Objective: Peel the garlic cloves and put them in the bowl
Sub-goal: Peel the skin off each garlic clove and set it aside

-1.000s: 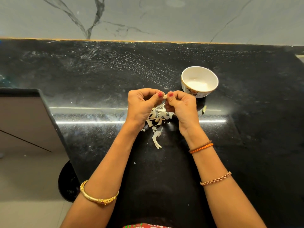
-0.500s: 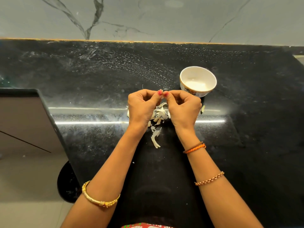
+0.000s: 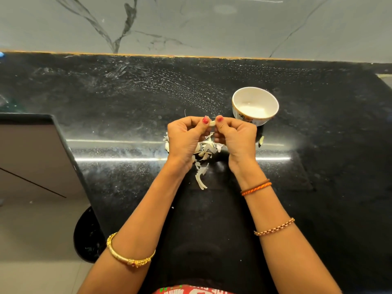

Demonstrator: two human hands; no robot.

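Where thumbs met before, garlic clove (image 3: 212, 123) now shows, pinched by left hand (image 3: 186, 139), right hand (image 3: 235, 137); skins (image 3: 206, 150) beneath, bowl (image 3: 255, 106) near right on desk (image 3: 127, 98).

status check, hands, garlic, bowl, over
Left hand and right hand both pinching one garlic clove. Bowl just beyond right hand. Peel scraps underneath, nothing blocking.
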